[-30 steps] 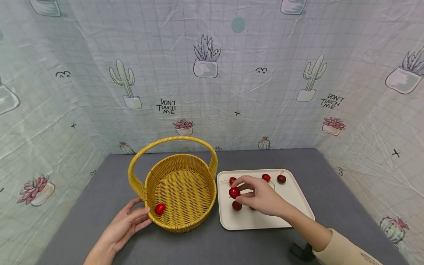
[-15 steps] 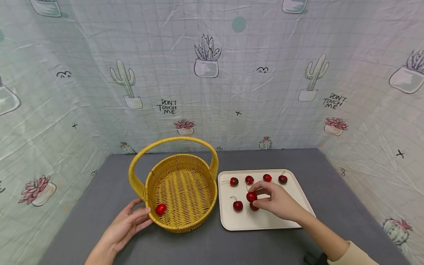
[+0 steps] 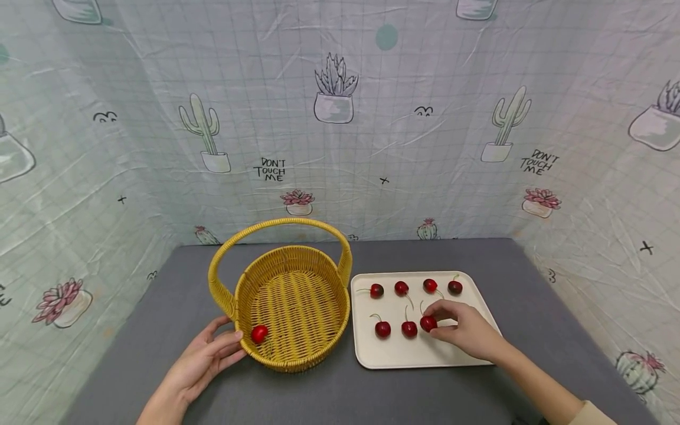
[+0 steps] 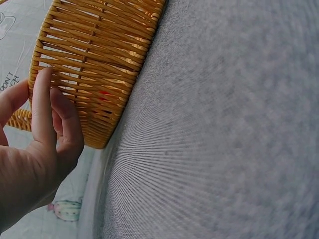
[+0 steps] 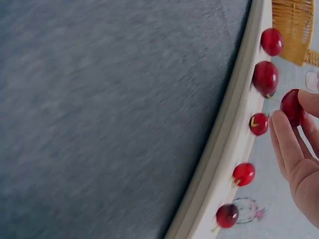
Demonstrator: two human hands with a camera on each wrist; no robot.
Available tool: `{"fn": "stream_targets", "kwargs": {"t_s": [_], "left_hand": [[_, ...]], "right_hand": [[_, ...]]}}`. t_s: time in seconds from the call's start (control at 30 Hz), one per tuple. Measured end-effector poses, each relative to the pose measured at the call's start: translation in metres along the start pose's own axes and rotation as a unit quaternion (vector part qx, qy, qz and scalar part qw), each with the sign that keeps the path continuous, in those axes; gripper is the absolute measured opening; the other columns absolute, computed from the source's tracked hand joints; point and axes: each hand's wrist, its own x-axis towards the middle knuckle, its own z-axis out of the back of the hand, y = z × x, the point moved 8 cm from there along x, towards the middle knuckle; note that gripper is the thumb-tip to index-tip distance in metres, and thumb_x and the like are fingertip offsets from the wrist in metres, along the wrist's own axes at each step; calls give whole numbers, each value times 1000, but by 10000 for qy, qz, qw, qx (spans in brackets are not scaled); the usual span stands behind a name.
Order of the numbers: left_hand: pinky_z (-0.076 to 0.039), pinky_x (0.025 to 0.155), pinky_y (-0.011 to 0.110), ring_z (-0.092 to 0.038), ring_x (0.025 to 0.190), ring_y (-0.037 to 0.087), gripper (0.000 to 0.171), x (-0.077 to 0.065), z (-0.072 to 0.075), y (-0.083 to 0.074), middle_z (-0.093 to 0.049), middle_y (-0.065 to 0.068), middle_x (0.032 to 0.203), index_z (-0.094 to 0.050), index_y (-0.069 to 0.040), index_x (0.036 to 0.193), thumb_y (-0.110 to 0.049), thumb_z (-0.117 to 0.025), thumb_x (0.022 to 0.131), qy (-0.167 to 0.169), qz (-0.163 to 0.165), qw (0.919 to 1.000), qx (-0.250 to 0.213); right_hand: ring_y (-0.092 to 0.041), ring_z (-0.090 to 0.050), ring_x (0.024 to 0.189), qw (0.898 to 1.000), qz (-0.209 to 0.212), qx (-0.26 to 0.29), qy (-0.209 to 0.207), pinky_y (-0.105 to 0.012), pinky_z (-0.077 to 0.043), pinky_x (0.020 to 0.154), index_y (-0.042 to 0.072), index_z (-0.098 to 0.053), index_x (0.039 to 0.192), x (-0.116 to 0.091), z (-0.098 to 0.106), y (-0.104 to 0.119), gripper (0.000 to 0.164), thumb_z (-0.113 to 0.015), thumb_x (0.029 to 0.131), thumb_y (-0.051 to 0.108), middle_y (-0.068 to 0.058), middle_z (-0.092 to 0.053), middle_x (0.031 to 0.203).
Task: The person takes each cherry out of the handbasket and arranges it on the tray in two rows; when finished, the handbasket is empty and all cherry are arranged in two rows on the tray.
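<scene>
On the left stands a yellow woven basket (image 3: 297,307) with a tall arched handle (image 3: 281,223). One red cherry (image 3: 259,334) lies inside it near the left wall. My left hand (image 3: 204,360) touches the basket's outer left side, thumb tip at the rim and fingers extended; in the left wrist view fingertips meet the wicker wall. Thumb and fingers of my right hand (image 3: 462,330) pinch a dark red cherry (image 3: 428,323) with its stem pointing up, close over the cream tray (image 3: 393,356). Right beside it sits another cherry (image 3: 409,329) on the tray.
More cherries lie on the tray: a back row including a cherry (image 3: 376,290) at left and a darker cherry (image 3: 454,287) at right, plus a cherry (image 3: 382,329) in front. The grey tabletop (image 3: 297,401) meets a printed cloth backdrop (image 3: 393,147) behind and at both sides.
My right hand has carried the pinched cherry rightward along the tray's front row, uncovering cherries it was hiding. My left hand and the basket stay in place.
</scene>
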Motion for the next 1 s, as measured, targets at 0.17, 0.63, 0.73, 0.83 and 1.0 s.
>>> {"fn": "stream_targets", "kwargs": {"t_s": [0.17,0.63,0.73,0.83,1.0], "left_hand": [[-55,99,40,-65,117,21,79,0,1,2,-59,13,132,0,-5,160,-17,-58,108,-17,26,10000,12],[-55,100,40,-64,118,22,80,0,-1,0,-59,13,132,1,-5,161,-16,-58,108,18,-22,10000,22],[-55,100,40,-64,118,22,80,-1,-2,-1,-59,12,131,0,-5,161,-16,-58,108,14,-21,10000,9],[-55,99,39,-64,118,21,80,-1,-2,-1,-60,12,130,0,-5,160,-17,-58,107,-8,-24,10000,15],[-56,99,39,-65,117,21,80,0,-1,-1,-59,12,131,0,-5,160,-17,-59,107,-39,-41,10000,55]], "right_hand": [[-19,-67,100,9998,-164,-121,-77,-27,-59,81,10,-70,109,-5,6,-10,21,-79,90,7,1,-71,102],[-24,-65,95,9981,-426,-429,-94,-29,-59,78,4,-70,107,-11,10,-25,24,-79,86,3,-3,-68,99],[-22,-65,94,9975,-494,-487,-143,-29,-59,78,5,-70,107,-12,11,-27,25,-80,85,3,-2,-68,99],[-21,-64,93,9970,-531,-524,-199,-29,-59,78,5,-70,107,-12,12,-27,25,-82,84,3,-2,-68,98],[-19,-64,91,9972,-495,-541,-177,-30,-59,77,4,-70,107,-11,11,-27,26,-82,83,4,-1,-68,97]]}}
